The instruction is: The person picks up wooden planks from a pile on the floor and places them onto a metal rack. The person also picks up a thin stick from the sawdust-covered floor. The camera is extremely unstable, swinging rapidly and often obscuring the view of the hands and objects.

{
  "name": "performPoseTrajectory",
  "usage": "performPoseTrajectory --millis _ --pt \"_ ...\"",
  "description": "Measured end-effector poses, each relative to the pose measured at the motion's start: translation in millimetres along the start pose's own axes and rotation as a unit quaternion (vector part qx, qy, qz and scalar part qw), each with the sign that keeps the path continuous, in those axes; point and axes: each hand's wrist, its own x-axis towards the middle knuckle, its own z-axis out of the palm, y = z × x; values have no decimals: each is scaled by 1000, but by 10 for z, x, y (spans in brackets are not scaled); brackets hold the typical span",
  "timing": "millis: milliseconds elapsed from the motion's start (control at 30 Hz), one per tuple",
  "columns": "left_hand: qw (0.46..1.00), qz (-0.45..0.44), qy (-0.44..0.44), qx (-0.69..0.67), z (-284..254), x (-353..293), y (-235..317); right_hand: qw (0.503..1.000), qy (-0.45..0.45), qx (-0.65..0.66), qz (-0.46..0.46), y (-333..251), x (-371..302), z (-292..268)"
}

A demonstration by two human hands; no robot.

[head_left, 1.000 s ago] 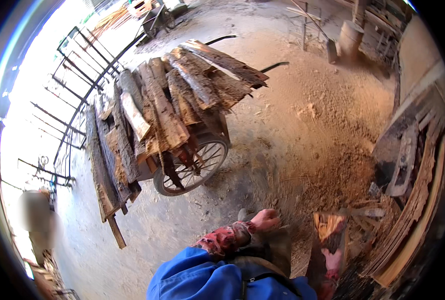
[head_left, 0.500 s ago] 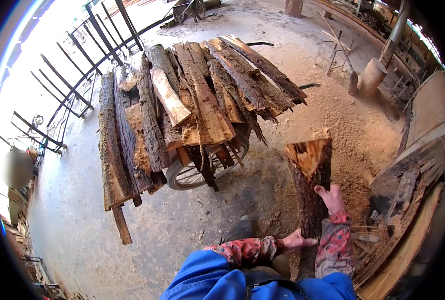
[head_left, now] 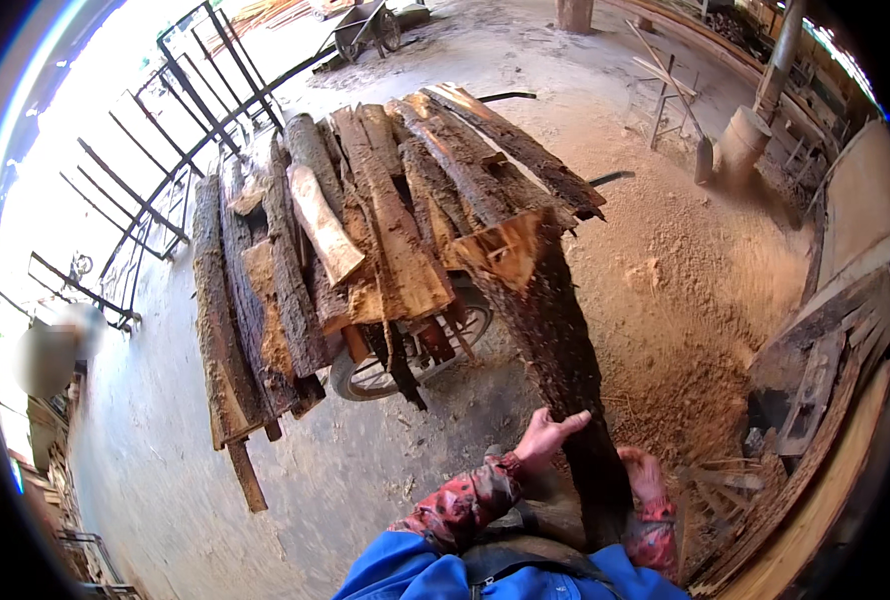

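Near centre, from the head view, your left hand and right hand clasp the lower end of a bark slab, fingers wrapped on its edges. Judged heavy, stiff, rough and splintery; grip low on both edges. Its pale split top leans toward the loaded cart.

A long bark-covered slab stands tilted, its split end up.
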Motion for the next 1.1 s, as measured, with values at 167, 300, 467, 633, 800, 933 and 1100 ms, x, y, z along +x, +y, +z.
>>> performPoseTrajectory --millis 167,300,467,633,800,933,1100 --pt "995 57 66 -40 27 291 258 994 37 -32 102 214 -438 -420" --pt "992 82 91 -35 -38 409 532 989 76 -66 112 451 -538 -484" --pt "985 108 136 -18 -184 318 954 988 12 -133 78 860 -356 -397" --pt "980 127 148 -50 -491 281 1364 981 -63 -123 133 799 -197 -178" --pt "977 114 172 -61 -889 248 1850 986 21 -144 84 212 34 214" --pt "972 131 152 -125 -1303 440 2188 984 87 -147 41 -483 330 512" --pt "966 181 111 -147 -1338 569 2474 994 81 -67 29 -1032 608 793"
